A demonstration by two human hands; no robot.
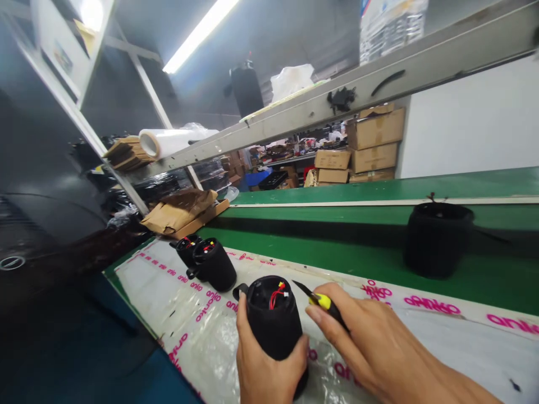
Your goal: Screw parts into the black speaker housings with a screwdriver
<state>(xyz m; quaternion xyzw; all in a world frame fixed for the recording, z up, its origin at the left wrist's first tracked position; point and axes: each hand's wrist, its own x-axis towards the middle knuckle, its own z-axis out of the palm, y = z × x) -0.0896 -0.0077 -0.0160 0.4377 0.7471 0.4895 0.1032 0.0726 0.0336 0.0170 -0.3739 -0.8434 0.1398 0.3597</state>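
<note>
A black cylindrical speaker housing (275, 328) stands tilted over the plastic-covered bench, its open top facing up. Red wires with small yellow and white connectors (277, 294) stick out inside it. My left hand (272, 373) is wrapped round its near side, thumb on the right. In my right hand (366, 336) is a yellow-and-black utility knife (322, 302), its dark blade pointing up and left, close beside the rim. Two similar housings (215, 266) stand together at the left, with wires showing in their tops.
Another black housing (438, 241) sits on the green conveyor belt (337, 238) at the right. Flattened cardboard (185, 210) lies at the bench's far left end. A metal shelf beam (295, 109) crosses above, carrying a plastic film roll (168, 141). Cardboard boxes (374, 140) are stacked behind.
</note>
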